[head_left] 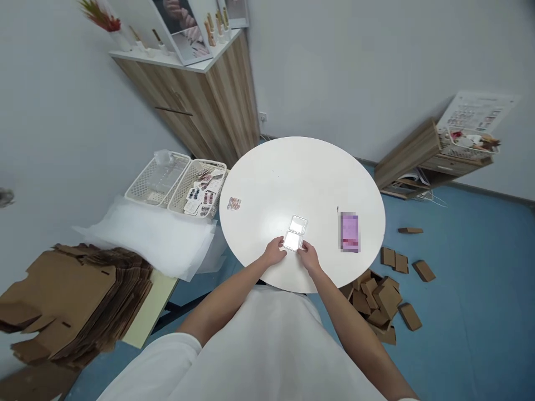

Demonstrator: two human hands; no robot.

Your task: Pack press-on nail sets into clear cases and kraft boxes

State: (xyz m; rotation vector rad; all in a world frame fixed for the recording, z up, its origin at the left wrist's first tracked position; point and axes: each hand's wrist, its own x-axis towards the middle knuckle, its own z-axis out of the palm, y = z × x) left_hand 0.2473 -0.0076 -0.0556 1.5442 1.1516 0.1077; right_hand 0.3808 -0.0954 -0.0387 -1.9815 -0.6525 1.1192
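A small clear plastic case (pixel 293 240) lies unfolded on the round white table, its lid (pixel 298 225) laid back on the far side. My left hand (pixel 275 252) grips the case's near half by the left edge, fingers bent. At the right near corner, my right hand (pixel 308 256) pinches the rim between thumb and fingers. Several small patterned pieces, perhaps press-on nails (pixel 234 203), sit near the table's left edge. Right of my hands is a purple rectangular item (pixel 350 232), blurred by pixels.
Two white baskets, one with cards of nails (pixel 204 192), stand left of the table (pixel 309 167). White sheets (pixel 154 236) and flattened cardboard (pixel 75 301) are stacked nearer me. Small brown boxes (pixel 380 301) lie on the floor at right. A wooden cabinet (pixel 225 100) stands behind.
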